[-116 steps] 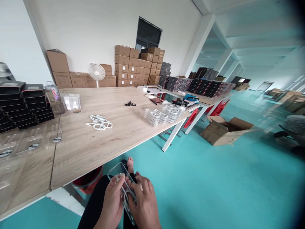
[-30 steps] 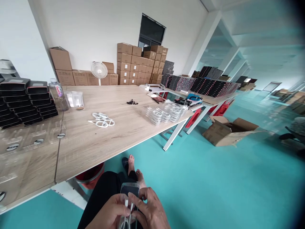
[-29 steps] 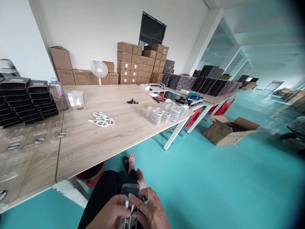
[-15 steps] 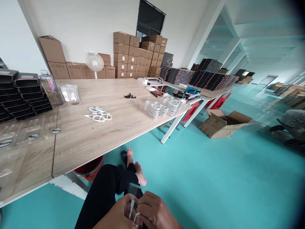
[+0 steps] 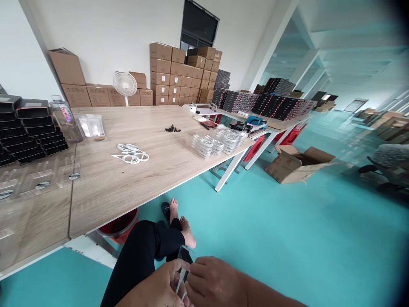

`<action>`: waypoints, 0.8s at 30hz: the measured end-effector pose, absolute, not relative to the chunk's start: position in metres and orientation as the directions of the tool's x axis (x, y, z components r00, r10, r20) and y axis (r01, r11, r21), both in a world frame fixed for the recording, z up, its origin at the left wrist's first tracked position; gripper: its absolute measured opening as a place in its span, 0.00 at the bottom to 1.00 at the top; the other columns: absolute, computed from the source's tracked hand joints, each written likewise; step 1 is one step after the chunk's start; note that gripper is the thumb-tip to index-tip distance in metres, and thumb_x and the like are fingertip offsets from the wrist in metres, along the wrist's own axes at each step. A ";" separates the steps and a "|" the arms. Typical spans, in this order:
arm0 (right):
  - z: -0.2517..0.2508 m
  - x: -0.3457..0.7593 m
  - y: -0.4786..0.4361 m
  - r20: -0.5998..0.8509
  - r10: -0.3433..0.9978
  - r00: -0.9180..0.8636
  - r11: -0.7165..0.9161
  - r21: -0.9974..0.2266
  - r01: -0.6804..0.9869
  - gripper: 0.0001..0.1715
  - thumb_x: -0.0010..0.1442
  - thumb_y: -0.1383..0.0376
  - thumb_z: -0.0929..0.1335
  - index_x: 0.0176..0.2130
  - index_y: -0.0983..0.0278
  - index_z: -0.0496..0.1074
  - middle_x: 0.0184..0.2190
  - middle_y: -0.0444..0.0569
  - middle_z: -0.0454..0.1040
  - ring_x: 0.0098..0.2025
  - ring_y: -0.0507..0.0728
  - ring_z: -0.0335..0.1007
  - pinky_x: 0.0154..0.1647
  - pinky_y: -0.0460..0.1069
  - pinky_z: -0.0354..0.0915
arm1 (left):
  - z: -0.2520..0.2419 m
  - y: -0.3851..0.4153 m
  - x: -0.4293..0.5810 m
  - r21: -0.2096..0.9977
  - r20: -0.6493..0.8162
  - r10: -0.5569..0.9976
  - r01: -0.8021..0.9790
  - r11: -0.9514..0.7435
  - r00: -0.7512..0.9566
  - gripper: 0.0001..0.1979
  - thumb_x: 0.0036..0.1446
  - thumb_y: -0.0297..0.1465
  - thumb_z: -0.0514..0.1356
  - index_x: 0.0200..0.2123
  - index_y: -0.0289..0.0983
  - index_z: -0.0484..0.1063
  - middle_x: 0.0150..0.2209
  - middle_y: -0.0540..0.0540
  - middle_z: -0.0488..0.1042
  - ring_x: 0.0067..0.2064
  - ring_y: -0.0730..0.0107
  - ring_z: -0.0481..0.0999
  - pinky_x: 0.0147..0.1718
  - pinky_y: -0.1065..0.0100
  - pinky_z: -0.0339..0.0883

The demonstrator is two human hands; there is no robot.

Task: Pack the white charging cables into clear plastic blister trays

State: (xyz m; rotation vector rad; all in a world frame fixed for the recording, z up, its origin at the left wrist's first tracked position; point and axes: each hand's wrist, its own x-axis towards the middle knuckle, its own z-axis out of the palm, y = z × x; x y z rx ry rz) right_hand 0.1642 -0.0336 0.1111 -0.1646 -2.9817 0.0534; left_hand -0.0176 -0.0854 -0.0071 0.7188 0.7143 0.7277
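Observation:
Low in front of my lap, my left hand [image 5: 161,283] is closed around a clear plastic blister tray [image 5: 184,253], whose far end sticks up past the fingers. A white cable [image 5: 181,277] lies within the tray, partly covered by my fingers. My right hand [image 5: 214,279] presses against the tray's right side with fingers curled in at the cable; its fingertips are mostly hidden. On the wooden table [image 5: 153,179] to the left lie loose coiled white cables [image 5: 131,148]. Several packed clear trays with white cables [image 5: 204,147] are stacked near the right edge.
Empty clear trays [image 5: 38,175] and stacked black boxes [image 5: 28,128] occupy the table's left. A bottle [image 5: 64,117], small black pieces [image 5: 173,128] and a fan [image 5: 125,83] stand farther back. Below are a red bucket [image 5: 123,230] and an open carton [image 5: 295,166].
My right hand has turned, its forearm now reaching in from farther right, and its fingers cover more of the tray. The tray has tilted slightly in my left hand. The camera view shifted a little.

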 end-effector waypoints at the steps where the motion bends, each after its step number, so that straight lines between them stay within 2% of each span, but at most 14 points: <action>1: 0.109 0.166 -0.032 0.141 0.151 -0.978 0.986 -0.099 0.138 0.20 0.67 0.69 0.63 0.25 0.56 0.73 0.19 0.47 0.71 0.24 0.55 0.58 0.24 0.52 0.49 | -0.005 -0.083 -0.017 0.774 -0.327 0.782 -0.323 0.544 0.531 0.30 0.33 0.26 0.74 0.45 0.40 0.74 0.26 0.48 0.77 0.32 0.56 0.79 0.34 0.59 0.69; 3: 0.100 0.169 -0.029 0.119 0.315 -0.942 0.918 -0.290 0.270 0.19 0.65 0.69 0.63 0.24 0.58 0.72 0.20 0.47 0.71 0.24 0.55 0.58 0.26 0.53 0.50 | 0.000 -0.076 -0.014 0.805 -0.363 0.810 -0.282 0.522 0.461 0.34 0.32 0.24 0.73 0.48 0.40 0.72 0.23 0.52 0.75 0.31 0.58 0.78 0.34 0.59 0.69; 4: 0.094 0.169 -0.029 0.096 0.458 -0.884 0.817 -0.438 0.376 0.18 0.63 0.68 0.64 0.22 0.58 0.70 0.19 0.47 0.70 0.24 0.55 0.58 0.27 0.52 0.51 | 0.004 -0.073 -0.013 0.836 -0.377 0.835 -0.242 0.493 0.400 0.34 0.33 0.23 0.72 0.49 0.40 0.71 0.22 0.53 0.73 0.30 0.60 0.77 0.34 0.61 0.69; 6: 0.077 0.164 -0.030 -0.041 0.751 -0.659 0.435 -0.720 0.540 0.16 0.58 0.64 0.67 0.20 0.59 0.65 0.18 0.45 0.66 0.24 0.54 0.58 0.28 0.51 0.54 | 0.010 -0.066 -0.011 0.913 -0.353 0.903 -0.120 0.389 0.244 0.31 0.39 0.23 0.69 0.50 0.39 0.70 0.23 0.55 0.72 0.30 0.63 0.75 0.34 0.63 0.67; 8: 0.060 0.152 -0.031 -0.243 0.870 -0.428 0.043 -0.829 0.557 0.19 0.58 0.59 0.66 0.19 0.59 0.61 0.16 0.42 0.61 0.21 0.53 0.57 0.25 0.49 0.56 | 0.014 -0.059 -0.010 0.964 -0.264 0.961 0.029 0.263 0.086 0.25 0.47 0.26 0.65 0.51 0.39 0.70 0.26 0.53 0.73 0.32 0.64 0.76 0.35 0.64 0.67; 10: 0.046 0.136 -0.031 -0.356 0.877 -0.324 -0.143 -0.835 0.532 0.21 0.64 0.55 0.58 0.21 0.58 0.59 0.14 0.39 0.57 0.16 0.52 0.55 0.19 0.47 0.54 | 0.014 -0.054 -0.009 0.978 -0.169 0.985 0.121 0.172 -0.035 0.22 0.54 0.28 0.60 0.54 0.40 0.69 0.31 0.48 0.78 0.36 0.61 0.78 0.39 0.62 0.68; 13: 0.035 0.118 -0.028 -0.406 0.880 -0.248 -0.252 -0.840 0.480 0.21 0.65 0.55 0.51 0.25 0.57 0.58 0.14 0.37 0.56 0.14 0.52 0.54 0.15 0.47 0.54 | 0.009 -0.047 -0.010 0.981 -0.124 0.983 0.131 0.142 -0.136 0.23 0.56 0.31 0.59 0.56 0.40 0.67 0.38 0.44 0.81 0.41 0.57 0.79 0.43 0.60 0.68; 16: 0.036 0.116 -0.025 -0.344 0.920 -0.187 -0.233 -0.864 0.446 0.18 0.63 0.55 0.58 0.25 0.59 0.62 0.19 0.41 0.65 0.20 0.52 0.62 0.21 0.47 0.60 | 0.007 -0.042 -0.012 0.984 -0.166 0.977 0.047 0.173 -0.133 0.24 0.52 0.31 0.63 0.54 0.40 0.70 0.36 0.44 0.81 0.39 0.56 0.80 0.41 0.60 0.69; 18: 0.040 0.121 -0.023 -0.227 0.962 -0.153 -0.140 -0.888 0.437 0.14 0.60 0.58 0.64 0.25 0.60 0.65 0.23 0.44 0.70 0.26 0.54 0.67 0.28 0.48 0.63 | 0.008 -0.041 -0.013 0.976 -0.208 0.975 -0.083 0.201 -0.077 0.24 0.48 0.29 0.66 0.51 0.39 0.72 0.34 0.45 0.81 0.37 0.56 0.80 0.40 0.61 0.69; 20: 0.043 0.126 -0.022 -0.123 0.984 -0.132 -0.054 -0.900 0.433 0.09 0.57 0.61 0.66 0.26 0.60 0.70 0.27 0.45 0.74 0.30 0.56 0.70 0.33 0.49 0.64 | 0.008 -0.041 -0.012 0.944 -0.235 0.972 -0.233 0.232 0.014 0.24 0.43 0.25 0.67 0.47 0.39 0.75 0.36 0.45 0.81 0.39 0.57 0.80 0.41 0.62 0.69; 22: 0.045 0.128 -0.021 -0.079 0.989 -0.128 -0.017 -0.903 0.430 0.06 0.57 0.64 0.67 0.31 0.60 0.74 0.28 0.45 0.75 0.30 0.56 0.70 0.34 0.49 0.65 | 0.008 -0.042 -0.010 0.887 -0.249 0.964 -0.378 0.265 0.092 0.24 0.39 0.21 0.67 0.44 0.38 0.77 0.37 0.45 0.82 0.41 0.58 0.79 0.41 0.64 0.68; 24: 0.046 0.128 -0.021 -0.073 0.988 -0.137 -0.006 -0.901 0.434 0.07 0.57 0.65 0.67 0.36 0.60 0.75 0.28 0.45 0.76 0.30 0.56 0.71 0.34 0.49 0.65 | 0.007 -0.043 -0.008 0.813 -0.263 0.955 -0.503 0.295 0.135 0.24 0.36 0.21 0.68 0.42 0.37 0.78 0.35 0.45 0.82 0.39 0.60 0.79 0.39 0.65 0.67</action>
